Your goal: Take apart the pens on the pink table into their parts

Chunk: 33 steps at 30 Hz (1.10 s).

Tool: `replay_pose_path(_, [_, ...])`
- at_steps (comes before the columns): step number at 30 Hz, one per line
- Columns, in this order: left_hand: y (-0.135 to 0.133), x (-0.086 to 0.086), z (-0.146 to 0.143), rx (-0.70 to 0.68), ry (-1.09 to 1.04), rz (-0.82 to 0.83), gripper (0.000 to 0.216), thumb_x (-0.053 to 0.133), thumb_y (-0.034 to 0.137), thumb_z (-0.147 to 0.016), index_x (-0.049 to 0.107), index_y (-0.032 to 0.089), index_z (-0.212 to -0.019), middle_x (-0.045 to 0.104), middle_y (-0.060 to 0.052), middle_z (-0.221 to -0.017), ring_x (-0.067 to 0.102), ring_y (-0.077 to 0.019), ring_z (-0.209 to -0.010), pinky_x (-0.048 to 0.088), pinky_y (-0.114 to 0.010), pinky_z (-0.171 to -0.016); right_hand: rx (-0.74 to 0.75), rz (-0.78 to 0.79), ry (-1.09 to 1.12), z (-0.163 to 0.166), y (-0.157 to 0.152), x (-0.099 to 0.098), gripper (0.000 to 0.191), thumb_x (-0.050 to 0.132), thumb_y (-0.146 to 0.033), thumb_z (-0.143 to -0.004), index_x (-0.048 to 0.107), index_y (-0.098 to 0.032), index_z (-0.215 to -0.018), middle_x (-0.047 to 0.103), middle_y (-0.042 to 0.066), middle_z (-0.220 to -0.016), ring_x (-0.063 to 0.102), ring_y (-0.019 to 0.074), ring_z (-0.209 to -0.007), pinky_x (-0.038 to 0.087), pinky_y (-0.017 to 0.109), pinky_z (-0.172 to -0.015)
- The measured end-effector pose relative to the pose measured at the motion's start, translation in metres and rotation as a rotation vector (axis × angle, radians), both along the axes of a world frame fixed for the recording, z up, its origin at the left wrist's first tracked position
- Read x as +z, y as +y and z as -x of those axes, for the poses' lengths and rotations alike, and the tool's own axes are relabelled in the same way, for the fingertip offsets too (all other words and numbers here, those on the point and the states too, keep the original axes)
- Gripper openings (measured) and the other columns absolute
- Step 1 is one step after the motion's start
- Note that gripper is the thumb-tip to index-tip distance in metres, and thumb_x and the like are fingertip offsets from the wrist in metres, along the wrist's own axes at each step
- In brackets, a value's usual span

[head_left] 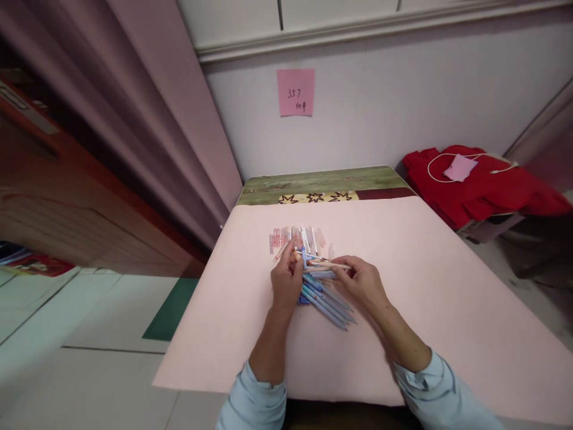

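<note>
Both hands at work over a cluster of pens

Nearest: light-blue sleeves, rolled back from both forearms. Beyond them, blue-and-grey pens lie bunched on a pale pink sheet that covers most of the table, their tips slanting toward the person's right.

Right hand: thumb and fingers pinch one end of a slim pale stick, which points across toward the other hand. Left hand: fingers narrow, close beside a light-blue piece; cannot tell whether it is gripped.

Just past the fingers, a row of pinkish and whitish slender pieces, roughly side by side. Table's bare far edge greenish, with a patterned strip. Far right, red cloth bearing a white cable. On the wall, a pink note, handwritten "357".
</note>
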<state>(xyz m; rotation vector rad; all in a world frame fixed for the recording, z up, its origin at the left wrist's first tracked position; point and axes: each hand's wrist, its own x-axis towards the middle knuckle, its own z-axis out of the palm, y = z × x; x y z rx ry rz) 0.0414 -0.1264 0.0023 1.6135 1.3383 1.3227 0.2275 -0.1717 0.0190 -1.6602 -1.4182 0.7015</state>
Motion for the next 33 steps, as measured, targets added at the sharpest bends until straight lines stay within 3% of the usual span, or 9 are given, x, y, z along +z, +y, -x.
replay_pose_path(2, [0.000, 0.000, 0.001, 0.020, 0.134, -0.066, 0.046, 0.058, 0.027, -0.086, 0.059, 0.023, -0.132, 0.067, -0.002, -0.083, 0.057, -0.0126, -0.065, 0.048, -0.024, -0.064, 0.005, -0.047, -0.039, 0.001, -0.001, 0.001, 0.022, 0.059, -0.034, -0.080, 0.074, -0.024, -0.093, 0.070, 0.002, -0.083, 0.055, 0.0144, -0.059, 0.042, 0.026, -0.059])
replay_pose_path(5, [0.000, 0.001, 0.001, 0.033, 0.234, -0.117, 0.041, 0.058, 0.026, -0.086, 0.063, 0.023, -0.127, 0.069, -0.004, -0.089, 0.060, -0.0146, -0.071, 0.049, -0.026, -0.069, -0.010, -0.043, 0.012, 0.003, -0.001, 0.001, 0.022, 0.061, -0.035, -0.080, 0.072, -0.023, -0.094, 0.061, -0.001, -0.063, 0.050, 0.0134, -0.053, 0.039, 0.025, -0.054])
replay_pose_path(9, [-0.001, 0.000, 0.000, 0.047, 0.228, -0.069, 0.048, 0.058, 0.028, -0.087, 0.056, 0.023, -0.135, 0.070, -0.002, -0.084, 0.059, -0.0128, -0.064, 0.049, -0.025, -0.067, -0.051, -0.079, 0.160, 0.004, -0.001, 0.001, 0.022, 0.063, -0.041, -0.081, 0.067, -0.020, -0.088, 0.048, -0.006, -0.053, 0.042, 0.0111, -0.049, 0.036, 0.023, -0.051])
replay_pose_path(14, [0.001, -0.005, 0.000, 0.097, 0.225, -0.059, 0.044, 0.060, 0.030, -0.086, 0.059, 0.021, -0.129, 0.072, -0.003, -0.087, 0.060, -0.0129, -0.065, 0.050, -0.025, -0.068, -0.159, -0.272, 0.202, 0.005, -0.005, 0.008, 0.020, 0.064, -0.038, -0.082, 0.065, -0.019, -0.089, 0.043, -0.007, -0.054, 0.039, 0.0101, -0.050, 0.036, 0.023, -0.052])
replay_pose_path(20, [0.002, -0.009, 0.001, 0.126, 0.241, -0.083, 0.041, 0.059, 0.029, -0.086, 0.061, 0.020, -0.126, 0.072, -0.002, -0.085, 0.060, -0.0128, -0.064, 0.050, -0.026, -0.069, -0.345, -0.493, 0.244, 0.005, -0.008, 0.010, 0.017, 0.062, -0.034, -0.084, 0.061, -0.019, -0.091, 0.058, -0.001, -0.073, 0.050, 0.0112, -0.058, 0.040, 0.023, -0.054])
replay_pose_path(24, [0.002, -0.008, 0.001, 0.155, 0.242, -0.135, 0.038, 0.059, 0.028, -0.086, 0.062, 0.019, -0.123, 0.072, -0.003, -0.087, 0.062, -0.0138, -0.070, 0.051, -0.027, -0.072, -0.191, -0.315, 0.185, 0.007, -0.004, 0.003, 0.019, 0.060, -0.037, -0.085, 0.061, -0.021, -0.095, 0.064, -0.001, -0.073, 0.056, 0.0129, -0.060, 0.042, 0.023, -0.055])
replay_pose_path(27, [0.004, -0.005, 0.005, 0.248, 0.246, -0.211, 0.033, 0.056, 0.027, -0.088, 0.065, 0.018, -0.118, 0.072, -0.006, -0.094, 0.065, -0.0166, -0.080, 0.052, -0.029, -0.076, -0.025, -0.159, -0.031, 0.011, -0.003, -0.001, 0.016, 0.061, -0.036, -0.084, 0.065, -0.024, -0.093, 0.069, -0.001, -0.078, 0.061, 0.0145, -0.067, 0.045, 0.024, -0.062])
replay_pose_path(33, [0.011, -0.004, 0.018, 0.398, 0.264, -0.254, 0.030, 0.046, 0.024, -0.091, 0.066, 0.017, -0.112, 0.069, -0.010, -0.110, 0.060, -0.0227, -0.108, 0.044, -0.038, -0.098, 0.107, -0.170, -0.312, 0.020, 0.000, -0.011, 0.011, 0.063, -0.026, -0.083, 0.068, -0.026, -0.092, 0.072, 0.001, -0.095, 0.063, 0.0183, -0.088, 0.045, 0.028, -0.076])
